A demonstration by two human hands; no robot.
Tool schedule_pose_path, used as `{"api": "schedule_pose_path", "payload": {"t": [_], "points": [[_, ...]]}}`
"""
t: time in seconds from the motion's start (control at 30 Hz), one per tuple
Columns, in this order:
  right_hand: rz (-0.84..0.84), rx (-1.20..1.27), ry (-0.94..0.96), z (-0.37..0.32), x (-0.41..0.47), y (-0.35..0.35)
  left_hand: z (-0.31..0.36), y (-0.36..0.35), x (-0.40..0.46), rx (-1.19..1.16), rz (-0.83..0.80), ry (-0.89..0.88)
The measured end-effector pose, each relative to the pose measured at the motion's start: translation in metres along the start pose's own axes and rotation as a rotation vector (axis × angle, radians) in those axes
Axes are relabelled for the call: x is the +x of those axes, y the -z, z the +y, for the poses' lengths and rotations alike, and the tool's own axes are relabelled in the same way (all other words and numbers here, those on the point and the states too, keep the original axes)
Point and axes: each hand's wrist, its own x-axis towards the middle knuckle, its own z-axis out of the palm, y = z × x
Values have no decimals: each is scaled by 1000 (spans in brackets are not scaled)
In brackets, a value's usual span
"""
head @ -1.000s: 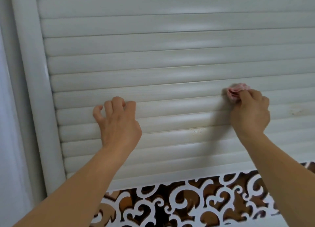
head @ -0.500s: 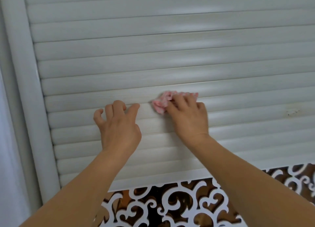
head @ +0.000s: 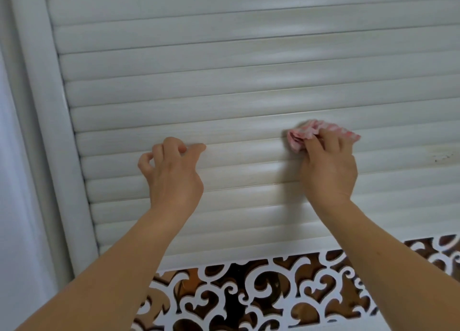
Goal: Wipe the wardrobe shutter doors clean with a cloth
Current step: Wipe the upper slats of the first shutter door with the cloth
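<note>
The white wardrobe shutter door (head: 224, 81) of horizontal slats fills the view. My right hand (head: 328, 171) pinches a crumpled pink cloth (head: 298, 137) and presses it against a slat right of centre. My left hand (head: 174, 174) rests on a slat to the left at about the same height, fingers curled with their tips on the slat and the thumb stretched along it, holding nothing. A dark smudge (head: 441, 156) marks a slat near the right edge, to the right of the cloth.
A rounded white door frame (head: 44, 131) runs down the left side, with a pale wall beyond it. Below the slats lies a white scrollwork panel (head: 249, 293) over a brown reflective backing.
My right hand swept the cloth left along the slat to beside my left hand, then back to the right. My left hand stayed in place, its fingers curling a little more.
</note>
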Motion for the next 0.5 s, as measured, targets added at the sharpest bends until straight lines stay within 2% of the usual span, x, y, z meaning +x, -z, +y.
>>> {"api": "schedule_pose_path", "payload": {"t": [0.17, 0.5], "points": [[-6, 51, 152, -69, -10, -4, -27, 16, 1, 65, -57, 103], [-96, 159, 375, -174, -48, -17, -61, 23, -17, 117, -91, 85]]}}
